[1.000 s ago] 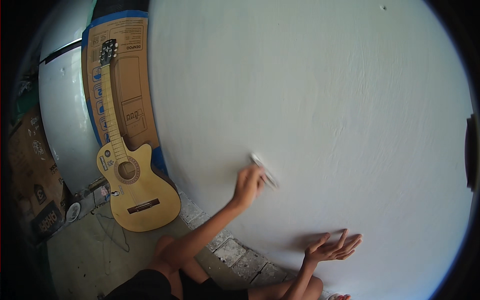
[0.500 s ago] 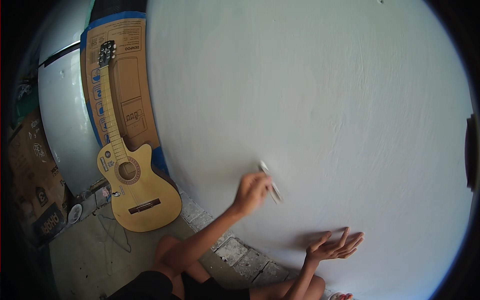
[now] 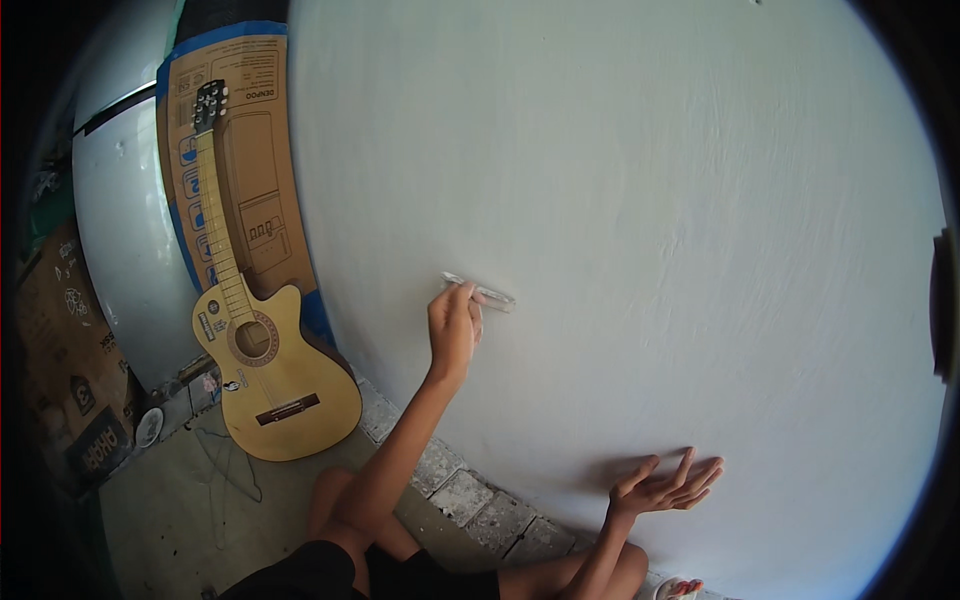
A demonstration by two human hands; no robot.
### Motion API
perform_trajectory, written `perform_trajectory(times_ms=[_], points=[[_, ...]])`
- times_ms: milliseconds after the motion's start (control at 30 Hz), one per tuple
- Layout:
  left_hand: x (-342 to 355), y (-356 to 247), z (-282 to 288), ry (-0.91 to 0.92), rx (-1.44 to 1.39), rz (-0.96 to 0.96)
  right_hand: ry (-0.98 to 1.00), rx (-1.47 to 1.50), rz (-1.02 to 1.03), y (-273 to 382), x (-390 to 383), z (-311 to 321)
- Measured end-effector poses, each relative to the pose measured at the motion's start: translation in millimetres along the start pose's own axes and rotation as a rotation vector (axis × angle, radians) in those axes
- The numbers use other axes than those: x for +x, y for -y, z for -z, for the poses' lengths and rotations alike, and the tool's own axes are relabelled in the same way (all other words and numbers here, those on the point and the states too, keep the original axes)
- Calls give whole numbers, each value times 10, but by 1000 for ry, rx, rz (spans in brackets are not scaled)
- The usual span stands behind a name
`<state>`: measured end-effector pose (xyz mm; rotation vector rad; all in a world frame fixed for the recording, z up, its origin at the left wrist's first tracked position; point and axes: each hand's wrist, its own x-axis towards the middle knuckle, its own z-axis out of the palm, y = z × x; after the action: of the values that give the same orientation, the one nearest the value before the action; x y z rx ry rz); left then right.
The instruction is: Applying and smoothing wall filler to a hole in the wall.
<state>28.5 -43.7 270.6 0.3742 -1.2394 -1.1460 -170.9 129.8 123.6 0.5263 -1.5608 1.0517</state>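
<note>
My left hand [image 3: 455, 325], its fingers pinched together, holds a narrow, pale, flat scraper [image 3: 495, 297] against the light grey wall [image 3: 600, 180]. The scraper lies slightly aslant, its right end lower than its left. My fingers cover part of it, and its exact kind is hard to make out. Lower and to the right, my right hand [image 3: 665, 487] is spread, with nothing in it. Its fingers are at the wall and a shadow falls beside it; whether the palm touches cannot be told. Faint streaks and ridges mark the wall surface.
At left a guitar [image 3: 290, 375] leans on a brown cardboard box [image 3: 265, 150] with blue edges. A pale metal panel [image 3: 130, 230] and another carton [image 3: 70, 350] stand beyond. Grey blocks [image 3: 465, 497] line the wall's foot. A wire hanger [image 3: 230, 465] lies on the floor; a small white container [image 3: 677, 588] sits below.
My left hand has moved up and to the left along the wall, and the scraper has turned from steep to nearly level. My right hand has hardly moved.
</note>
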Motion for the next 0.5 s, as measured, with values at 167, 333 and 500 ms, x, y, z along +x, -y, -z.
perform_trajectory(times_ms=[167, 333, 500], points=[[-540, 165, -254, 545, 157, 306, -25, -19, 12, -97, -53, 2], [-128, 7, -36, 52, -38, 108, -20, -19, 16, -43, -6, 26], [-460, 425, -195, 202, 127, 145, -24, -17, 12, -72, -61, -28]])
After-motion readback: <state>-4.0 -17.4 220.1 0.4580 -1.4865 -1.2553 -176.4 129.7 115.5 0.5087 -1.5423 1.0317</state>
